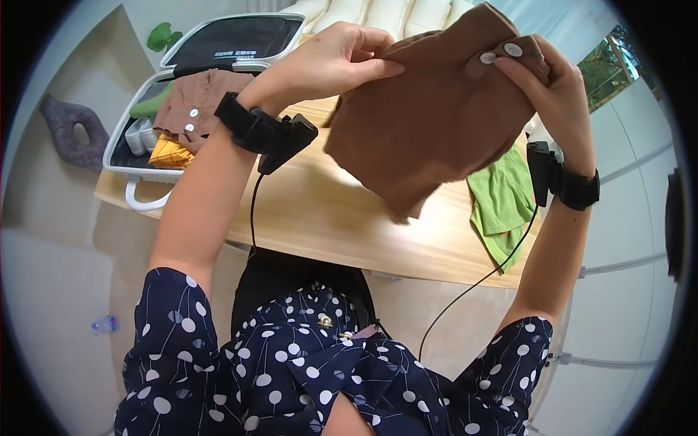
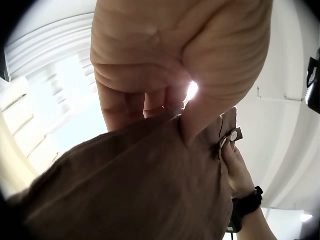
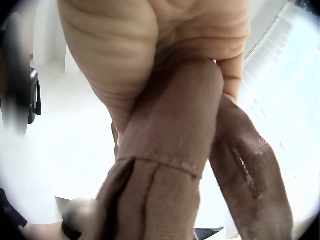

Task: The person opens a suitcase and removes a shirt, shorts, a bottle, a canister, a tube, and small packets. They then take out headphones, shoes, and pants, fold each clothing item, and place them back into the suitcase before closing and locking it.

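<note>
A brown cloth garment [image 1: 429, 116] with two white buttons [image 1: 512, 49] hangs in the air above the table, held between both hands. The left hand [image 1: 327, 62] pinches its upper left edge between thumb and fingers; the left wrist view shows that thumb pressed on the brown cloth [image 2: 140, 180]. At the buttoned end, the right hand [image 1: 560, 94] grips the fabric, thumb beside the buttons. In the right wrist view, folded brown cloth [image 3: 170, 120] passes under the right hand [image 3: 155, 40], and a strip with a buttonhole slit hangs beside it.
An open white suitcase [image 1: 134, 171] at the left holds another brown buttoned garment [image 1: 196, 105], a yellow item [image 1: 172, 154], white shoes and something green. Green clothing [image 1: 505, 203] lies on the wooden table [image 1: 305, 218] at the right. Black cables run from both wrist cameras.
</note>
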The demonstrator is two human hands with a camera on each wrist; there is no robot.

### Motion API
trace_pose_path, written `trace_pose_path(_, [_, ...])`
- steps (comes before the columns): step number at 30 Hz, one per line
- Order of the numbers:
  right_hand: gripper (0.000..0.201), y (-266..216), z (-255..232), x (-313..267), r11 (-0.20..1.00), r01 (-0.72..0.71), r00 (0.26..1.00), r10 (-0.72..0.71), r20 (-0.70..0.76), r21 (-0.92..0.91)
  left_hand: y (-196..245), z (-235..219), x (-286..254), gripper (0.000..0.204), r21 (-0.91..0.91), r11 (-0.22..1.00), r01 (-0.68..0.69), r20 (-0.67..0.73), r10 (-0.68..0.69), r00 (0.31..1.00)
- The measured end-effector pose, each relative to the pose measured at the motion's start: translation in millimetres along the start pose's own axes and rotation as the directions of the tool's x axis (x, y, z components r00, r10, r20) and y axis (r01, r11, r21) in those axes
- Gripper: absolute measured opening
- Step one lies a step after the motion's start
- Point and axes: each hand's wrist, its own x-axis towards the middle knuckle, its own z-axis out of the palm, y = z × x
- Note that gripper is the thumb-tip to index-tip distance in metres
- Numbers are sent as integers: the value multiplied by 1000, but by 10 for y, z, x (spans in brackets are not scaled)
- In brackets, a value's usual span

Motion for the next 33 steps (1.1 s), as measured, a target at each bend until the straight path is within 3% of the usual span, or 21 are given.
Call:
trace_pose_path(3, [25, 71, 4, 25, 999, 2, 998, -6, -69, -51, 3, 40, 6, 17, -59, 996, -68, -55, 65, 996])
trace_pose_path(5, [29, 110, -2, 21, 1000, 20, 989, -18, -149, 15, -66, 68, 11, 17, -6, 995, -101, -63, 100, 993])
trace_pose_path(7, [30, 100, -21, 37, 1000, 14, 990, -15, -144, -8, -141, 104, 3, 16, -10, 990, -140, -46, 139, 989])
trace_pose_path(8, [31, 97, -32, 41, 999, 8, 990, -12, -139, -32, -78, 111, -47, 15, 71, 995, -69, -6, 69, 998])
trace_pose_path(11, [31, 114, -29, 35, 999, 7, 995, -3, -99, 49, -204, 115, -85, 15, 99, 994, -47, -23, 50, 998])
trace_pose_path(12, [31, 87, -38, 19, 999, 6, 995, -1, -97, 49, -181, 74, -102, 18, 152, 986, -70, -88, 84, 993])
trace_pose_path(14, [30, -7, -66, -42, 934, -101, 986, 139, -87, 343, -119, -47, -67, 21, 164, 985, -55, -229, 93, 969])
trace_pose_path(15, [30, -19, -78, -52, 933, -103, 987, 140, -84, 344, -51, -105, -52, 22, 187, 979, -85, -282, 136, 950])
trace_pose_path(16, [31, -22, -94, -60, 895, -154, 974, 208, -86, 418, -60, -122, 17, 19, 133, 968, -213, -364, 248, 898])
trace_pose_path(17, [32, -9, -108, -68, 848, -202, 957, 277, -84, 490, 68, -161, 27, 16, -55, 995, -84, -242, 68, 968])
trace_pose_path(19, [34, 129, -26, -114, 812, -222, 956, 291, -44, 539, 204, -173, 87, 19, 35, 989, -145, -317, 148, 937])
trace_pose_path(21, [30, 193, 207, -219, 809, -209, 971, 237, 20, 550, 179, -224, 137, 20, 254, 967, 3, -266, 67, 962])
trace_pose_path(22, [32, 546, 381, -261, 868, -243, 968, 244, 55, 434, -455, -139, 342, 22, 505, 862, -46, -290, 220, 931])
trace_pose_path(23, [34, 878, 607, -387, 866, -306, 952, 284, 115, 396, -578, -36, 256, 23, 629, 775, -55, -242, 262, 934])
trace_pose_path(25, [38, 1391, 1011, -636, 796, -466, 883, 386, 268, 386, -902, 205, 150, 29, 716, 695, -59, -132, 218, 967])
trace_pose_path(27, [39, 1411, 1131, -886, 793, -570, 801, 478, 361, 215, -948, 494, -13, 33, 672, 737, -75, 30, 74, 997])
trace_pose_path(29, [38, 1608, 1223, -1041, 765, -599, 784, 499, 369, 236, -1015, 791, -215, 37, 668, 733, -126, 130, 51, 990])
trace_pose_path(33, [36, 1509, 1112, -1017, 651, -706, 704, 599, 383, 279, -954, 1174, -479, 52, 692, 713, -113, 220, -60, 974])
